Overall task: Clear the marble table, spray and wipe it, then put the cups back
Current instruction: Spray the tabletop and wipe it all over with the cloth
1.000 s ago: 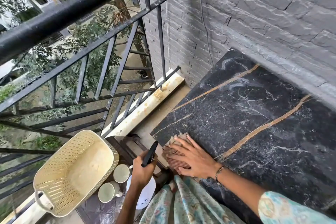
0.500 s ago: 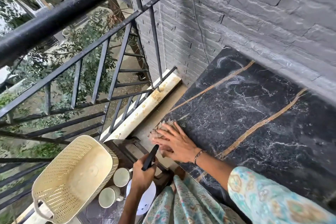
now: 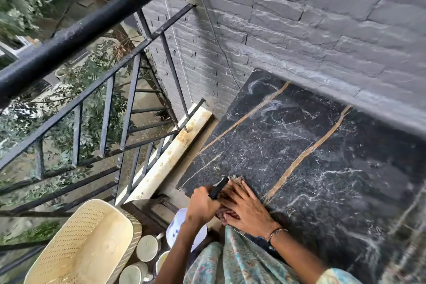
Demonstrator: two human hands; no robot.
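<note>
Her right hand [image 3: 244, 208] presses flat, fingers straight, on the soft cloth [image 3: 235, 180]; her left hand [image 3: 202, 205] grips a black spray bottle [image 3: 218, 188]. The cloth looks limp, best pushed under the palm.

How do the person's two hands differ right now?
The right hand lies flat with straight fingers, pressing a cloth onto the marble table; the left hand is curled round a black spray handle. The right wrist wears a bracelet; the left shows none. Both meet at the table's near corner.
</note>
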